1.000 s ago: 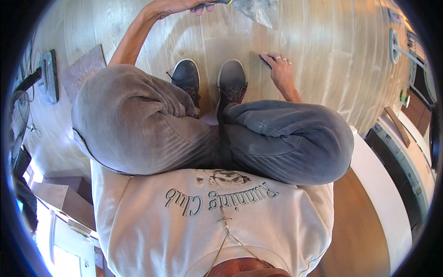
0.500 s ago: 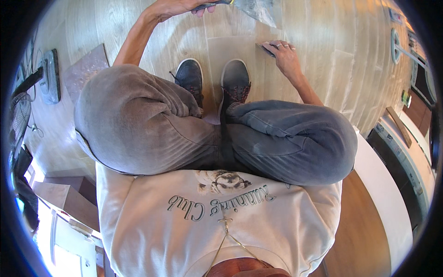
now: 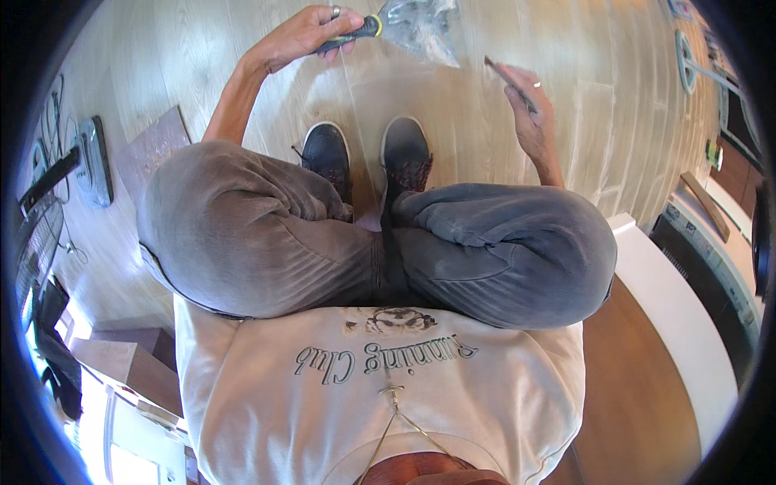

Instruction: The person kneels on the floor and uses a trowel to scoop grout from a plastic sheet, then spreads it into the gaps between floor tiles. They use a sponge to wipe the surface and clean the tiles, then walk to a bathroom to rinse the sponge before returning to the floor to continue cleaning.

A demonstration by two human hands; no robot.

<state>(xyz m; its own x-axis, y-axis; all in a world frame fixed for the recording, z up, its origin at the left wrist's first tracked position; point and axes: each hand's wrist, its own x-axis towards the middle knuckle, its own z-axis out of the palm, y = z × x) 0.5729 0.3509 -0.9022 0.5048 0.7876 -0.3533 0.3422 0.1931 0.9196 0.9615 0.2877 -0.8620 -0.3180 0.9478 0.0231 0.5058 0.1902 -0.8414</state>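
My left hand (image 3: 303,39) is closed round the black and yellow handle of a putty knife (image 3: 420,31). Its wide blade is smeared with pale residue and hangs over the wood-plank floor (image 3: 461,129), beyond my shoes. To the right, my right hand (image 3: 535,121) grips a thin, flat, dark-edged piece (image 3: 511,83) between thumb and fingers. That piece is seen nearly edge-on, tilted, and lifted off the floor; its exact kind cannot be made out. A gap separates it from the blade.
My dark shoes (image 3: 327,153) stand between the hands. At left lie a dusty flat board (image 3: 152,144), a grey flat-headed floor tool (image 3: 95,162) and cables. A white-edged wooden panel (image 3: 647,380) is near my right side, with a wood strip (image 3: 705,206) beyond it.
My left hand and the putty knife have come nearer to me, showing more of both. My right hand has moved right and turned, raising the flat piece from the floor.
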